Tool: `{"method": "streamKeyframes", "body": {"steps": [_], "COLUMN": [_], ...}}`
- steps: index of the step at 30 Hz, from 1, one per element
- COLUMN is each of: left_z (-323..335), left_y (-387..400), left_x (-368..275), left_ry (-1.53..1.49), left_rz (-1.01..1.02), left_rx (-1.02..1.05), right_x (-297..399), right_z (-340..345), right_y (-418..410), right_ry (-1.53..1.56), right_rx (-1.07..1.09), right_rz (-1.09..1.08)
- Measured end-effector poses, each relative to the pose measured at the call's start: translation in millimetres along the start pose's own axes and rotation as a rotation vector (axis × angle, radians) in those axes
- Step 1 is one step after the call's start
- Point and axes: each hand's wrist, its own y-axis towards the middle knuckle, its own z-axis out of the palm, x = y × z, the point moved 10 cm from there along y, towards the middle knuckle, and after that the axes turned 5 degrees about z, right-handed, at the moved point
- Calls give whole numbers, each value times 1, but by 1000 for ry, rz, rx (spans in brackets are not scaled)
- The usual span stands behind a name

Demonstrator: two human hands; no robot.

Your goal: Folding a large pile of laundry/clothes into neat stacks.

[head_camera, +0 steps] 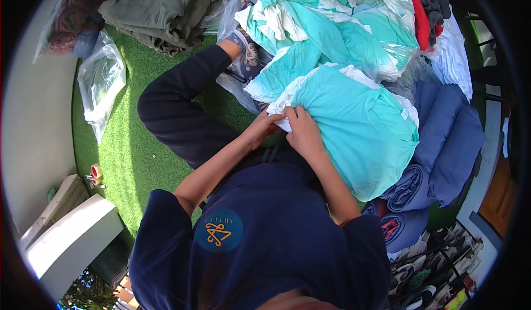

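Note:
A turquoise and white shirt (352, 123) lies spread over my lap and to the right, its neckline near the right end. With my left hand (265, 126) I pinch its white edge. My right hand (302, 127) grips the same edge close by, with its fingertips on the cloth. Folds of fabric hide some fingertips. Just beyond the shirt is a heap of turquoise and white garments (336, 36), partly over clear plastic. My bent leg in dark trousers (178, 106) rests at the left.
Green artificial turf (153, 194) covers the floor. Folded olive garments (161, 11) are at the upper left, near a clear plastic bag (101, 82). Tape rolls (96, 173) sit farther left. Rolled blue fabric (448, 144) lies right, above a shoe rack (435, 268). A red garment (417, 15) is beyond.

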Motion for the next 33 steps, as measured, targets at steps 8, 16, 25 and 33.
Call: {"method": "streamKeyframes", "body": {"steps": [8,16,25,33], "left_z": [-5,13,16,63], "left_y": [10,121,86,2], "left_x": [-156,-151,-183,-278], "left_ry": [1028,1368,437,306], "left_rz": [748,905,108,239], "left_rx": [-192,-433,-119,179], "right_x": [-7,-4,-17,-9], "right_z": [10,23,23,22], "right_y": [-1,-4,-5,-8], "right_ry": [-64,73,197,124], "right_rx": [64,170,175,191], "right_rz": [-28,-93,-64,-128]}}
